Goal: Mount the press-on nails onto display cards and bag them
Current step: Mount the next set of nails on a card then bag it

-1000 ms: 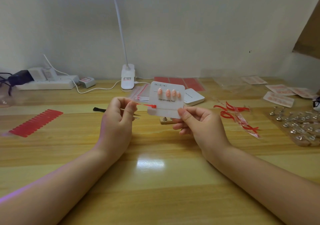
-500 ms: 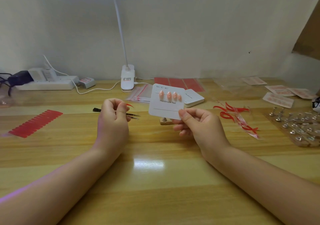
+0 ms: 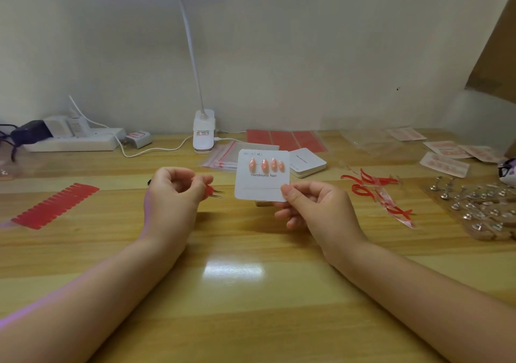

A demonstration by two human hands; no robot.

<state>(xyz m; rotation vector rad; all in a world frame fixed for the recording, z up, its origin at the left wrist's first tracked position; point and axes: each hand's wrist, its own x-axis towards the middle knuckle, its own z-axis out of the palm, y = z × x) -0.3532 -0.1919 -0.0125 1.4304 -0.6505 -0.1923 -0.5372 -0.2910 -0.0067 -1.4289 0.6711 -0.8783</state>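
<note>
- Head view, centre of the frame: the right hand (image 3: 312,212) holds a white display card (image 3: 262,175) upright above the table (image 3: 251,293), thumb pinching its lower right corner with the other fingers curled behind.
- Four pink nails (image 3: 266,165) sit in a row on the card's upper half, above the printed words; the lower line of the card is bare.
- Left of centre: the left hand (image 3: 174,195) has its fingers curled, pinching a small red strip (image 3: 209,191) together with tweezers (image 3: 217,193) whose tips point toward the card. It is apart from the card.
- Judgement: the mounting step is under way, with the lower row not yet filled. The strip looks like peeled tape backing, so the next move probably calls for dropping it and fetching a nail.
- Right of the frame: nails on small stands (image 3: 474,203); discarded red strips (image 3: 374,192) beside them.
- Behind the card: a stack of blank cards (image 3: 307,163) and clear bags (image 3: 220,159).
</note>
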